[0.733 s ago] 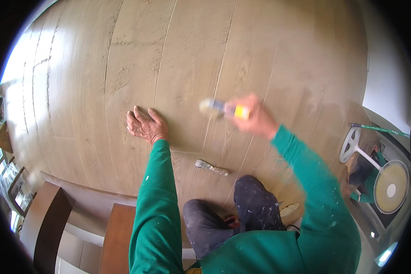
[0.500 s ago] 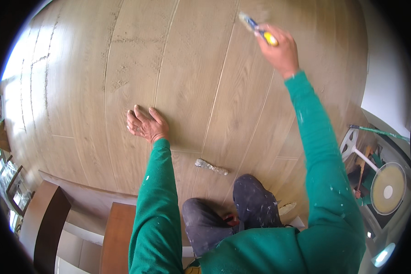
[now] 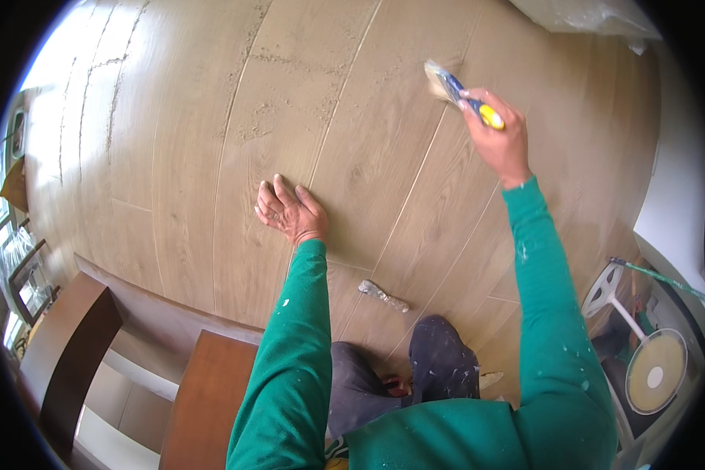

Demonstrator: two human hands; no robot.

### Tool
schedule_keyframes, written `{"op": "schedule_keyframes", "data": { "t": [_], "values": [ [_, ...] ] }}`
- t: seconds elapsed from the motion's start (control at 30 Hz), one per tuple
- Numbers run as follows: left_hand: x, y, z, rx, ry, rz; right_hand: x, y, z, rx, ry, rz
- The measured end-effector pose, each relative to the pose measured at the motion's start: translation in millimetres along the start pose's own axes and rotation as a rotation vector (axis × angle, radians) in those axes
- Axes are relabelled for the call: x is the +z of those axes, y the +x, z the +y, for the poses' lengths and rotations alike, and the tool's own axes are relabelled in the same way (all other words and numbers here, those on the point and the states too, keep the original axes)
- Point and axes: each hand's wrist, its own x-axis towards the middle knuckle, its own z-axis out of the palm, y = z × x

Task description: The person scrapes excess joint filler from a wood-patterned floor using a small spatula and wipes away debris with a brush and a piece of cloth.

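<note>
My left hand (image 3: 288, 210) rests on the wood-plank floor (image 3: 368, 164) with its fingers spread. Farther forward and to the right, my right hand (image 3: 495, 135) grips a paintbrush (image 3: 452, 88) with pale bristles and a blue and yellow handle, its bristles down at the floor and slightly blurred. Lines and specks of grey grit (image 3: 266, 59) lie along seams beyond my left hand. A narrow, paint-crusted tool (image 3: 382, 294) lies between my hands and my knees.
Wooden steps (image 3: 206, 392) are at lower left, with chairs and plastic wrapping (image 3: 22, 266) beyond. On the right are a white pedestal fan (image 3: 654, 372), a green pole (image 3: 658, 276) and a white panel (image 3: 674, 211). Translucent plastic sheeting (image 3: 580, 16) lies at the top right.
My right hand with the brush has swept from the middle forward and rightward, then back a little. My left hand stays planted, while the view has shifted slightly.
</note>
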Motion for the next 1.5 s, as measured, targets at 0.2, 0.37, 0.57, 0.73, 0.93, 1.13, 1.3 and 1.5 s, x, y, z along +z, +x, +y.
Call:
{"op": "schedule_keyframes", "data": {
  "t": [0.2, 0.37, 0.57, 0.73, 0.93, 1.13, 1.3, 1.5],
  "values": [
    [-2, 1, -3, -0.006, -0.005, -0.016, 56, -51, -86, -0.329, 0.156, -0.385],
    [1, 2, 1, 0.001, -0.027, 0.001, 51, 11, -9, 0.013, 0.186, -0.061],
    [-1, 2, -8, 0.002, -0.026, 0.03, 46, -6, -73, -0.215, 0.096, 0.02],
    [3, 1, -3, -0.022, -0.041, 0.002, 116, -3, -110, -0.275, 0.29, -0.41],
    [-8, 5, 0, -0.039, -0.092, 0.025, 73, 53, -77, -0.253, -0.117, -0.048],
    [-24, 5, 8, -0.028, 0.02, 0.036, 197, -39, -206, -0.568, 0.355, -0.475],
    [-20, 9, 10, 0.013, -0.024, -0.004, 329, -52, -246, -0.581, 0.381, -0.638],
    [34, -18, -26, -0.084, -0.164, -0.035, 323, 47, -213, -0.151, 0.632, -0.306]
  ]
}}
